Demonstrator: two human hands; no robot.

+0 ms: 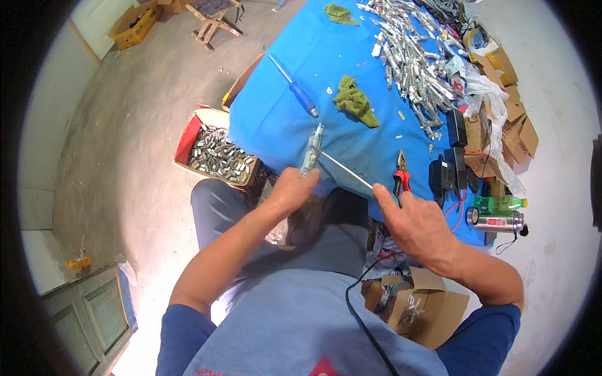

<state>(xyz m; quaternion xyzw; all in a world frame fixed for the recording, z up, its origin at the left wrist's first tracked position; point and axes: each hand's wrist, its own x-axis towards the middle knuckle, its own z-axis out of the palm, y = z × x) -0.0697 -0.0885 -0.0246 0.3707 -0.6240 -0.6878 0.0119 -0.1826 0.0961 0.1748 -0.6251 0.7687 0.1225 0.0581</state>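
Observation:
My left hand (pixel 293 189) is closed round the lower end of a slim, pale grey plastic device (pixel 311 149) with a narrow tip, held near the edge of the blue-covered table. My right hand (pixel 417 222) grips a screwdriver (pixel 346 169) by its handle, mostly hidden in the fingers. The shaft slants up to the left, and its tip meets the side of the device. Beyond them lies a blue-handled screwdriver (pixel 301 96). Red-handled pliers (pixel 402 173) rest on the cloth just above my right hand.
Crumpled green cloths (pixel 355 102) lie on the blue tablecloth (pixel 263 113). A long pile of similar slim devices (pixel 411 62) covers the far right. Black power adapters (pixel 442 172), a green bottle (pixel 498 203) and a steel flask (pixel 496 220) line the right edge. A box of small metal parts (pixel 219 153) stands at left.

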